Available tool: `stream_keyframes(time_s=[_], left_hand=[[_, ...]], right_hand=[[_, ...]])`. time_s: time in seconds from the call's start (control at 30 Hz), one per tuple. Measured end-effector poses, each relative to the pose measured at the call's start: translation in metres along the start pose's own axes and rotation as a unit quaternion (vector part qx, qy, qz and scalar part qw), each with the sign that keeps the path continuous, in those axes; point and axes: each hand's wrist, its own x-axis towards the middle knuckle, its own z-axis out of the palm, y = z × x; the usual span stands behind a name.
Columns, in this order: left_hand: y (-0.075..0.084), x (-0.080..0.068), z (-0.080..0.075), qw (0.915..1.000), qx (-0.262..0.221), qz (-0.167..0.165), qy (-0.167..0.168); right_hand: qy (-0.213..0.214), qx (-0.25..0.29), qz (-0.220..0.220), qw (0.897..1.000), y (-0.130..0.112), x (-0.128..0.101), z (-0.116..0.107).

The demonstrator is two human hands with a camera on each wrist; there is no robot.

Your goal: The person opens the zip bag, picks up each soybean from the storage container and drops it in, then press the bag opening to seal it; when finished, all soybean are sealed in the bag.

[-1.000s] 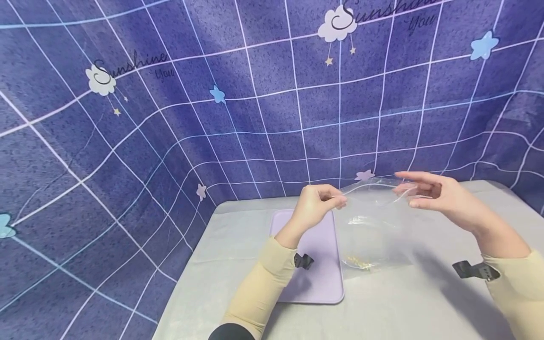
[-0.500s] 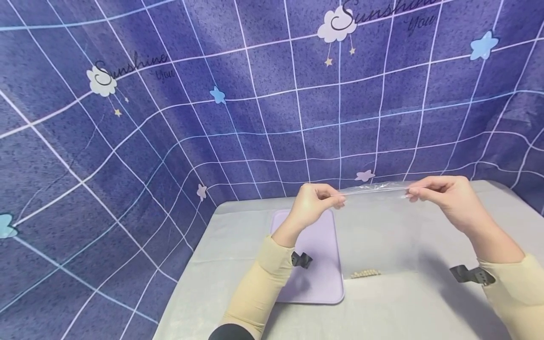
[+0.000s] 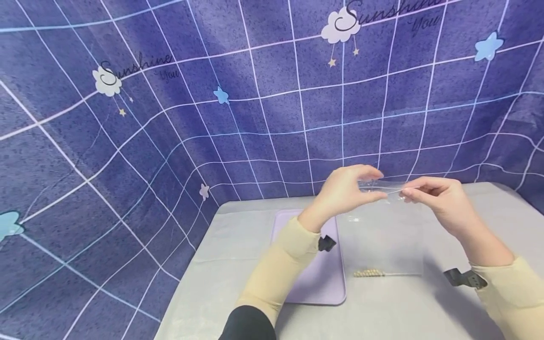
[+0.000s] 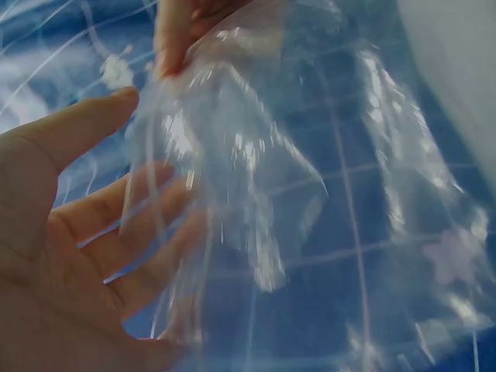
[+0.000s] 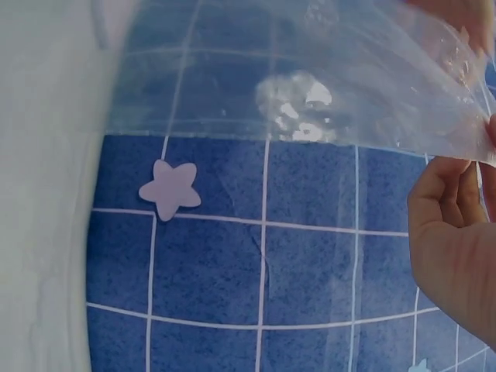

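A clear zip bag point(image 3: 386, 236) hangs upright over the table, its zip strip along the top. My right hand point(image 3: 442, 203) pinches the top edge near the right corner. Along that edge to the left is my left hand point(image 3: 346, 191), thumb and fingers spread apart around the bag's mouth. In the left wrist view the fingers of the left hand point(image 4: 101, 225) lie behind the clear film, with the thumb apart from it. A row of small cream-coloured, bead-like pieces point(image 3: 369, 273) shows at the bottom of the bag, with a thin white line running right from it.
A shallow lilac tray point(image 3: 318, 295) lies on the pale-covered table point(image 3: 238, 236), partly under the left forearm. Behind stands a blue-purple grid-patterned curtain point(image 3: 276, 118) with stars and clouds.
The right hand's loose fingers have closed on the bag's top edge, and the gaping mouth has drawn flat. The left hand has released the left corner and moved right, opening its fingers.
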Motion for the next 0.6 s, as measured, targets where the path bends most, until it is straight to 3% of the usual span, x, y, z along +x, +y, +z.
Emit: stream_keyframes(time_s=[0.07, 0.13, 0.3, 0.43, 0.6], left_hand=[[0.008, 0.011, 0.004, 0.9989, 0.040, 0.014, -0.021], [0.013, 0.018, 0.008, 0.9980, 0.048, 0.015, -0.038], [0.016, 0.024, 0.015, 0.9980, -0.014, -0.009, -0.061], [0.017, 0.026, 0.019, 0.9960, -0.062, -0.018, -0.061], [0.018, 0.028, 0.021, 0.9966, -0.063, -0.014, -0.052]], right_hand=[[0.003, 0.002, -0.007, 1.000, -0.001, 0.000, 0.002], [0.003, 0.008, -0.013, 1.000, -0.001, 0.001, 0.003], [0.019, -0.025, -0.011, 0.999, -0.002, 0.000, 0.005], [0.031, -0.062, -0.011, 0.998, -0.003, -0.001, 0.003], [0.022, -0.065, -0.022, 0.997, -0.002, -0.002, 0.000]])
